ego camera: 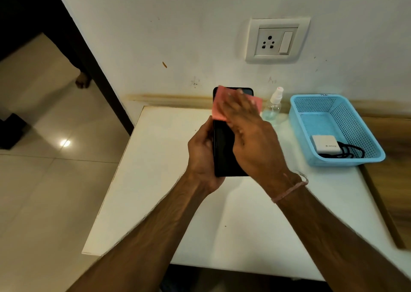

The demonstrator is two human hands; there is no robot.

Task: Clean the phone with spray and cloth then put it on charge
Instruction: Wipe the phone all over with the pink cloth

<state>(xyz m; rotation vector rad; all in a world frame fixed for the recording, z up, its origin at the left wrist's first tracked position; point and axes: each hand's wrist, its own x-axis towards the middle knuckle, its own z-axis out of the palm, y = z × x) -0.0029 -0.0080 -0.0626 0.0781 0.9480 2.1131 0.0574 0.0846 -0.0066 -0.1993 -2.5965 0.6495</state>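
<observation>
A black phone (224,151) is held upright above the white table (155,180). My left hand (201,156) grips its lower left edge. My right hand (246,134) lies flat with straight fingers over the screen, pressing a pink cloth (219,107) against the phone's upper part; the hand looks motion-blurred. A small clear spray bottle (274,106) with a white nozzle stands on the table by the wall, just right of the phone. A white charger (325,144) with a black cable (349,151) lies in a blue basket (315,100).
A white wall socket with a switch (278,40) sits on the wall above the table. The blue basket is at the table's right back corner, next to a wooden surface (387,180). Tiled floor (44,180) lies to the left.
</observation>
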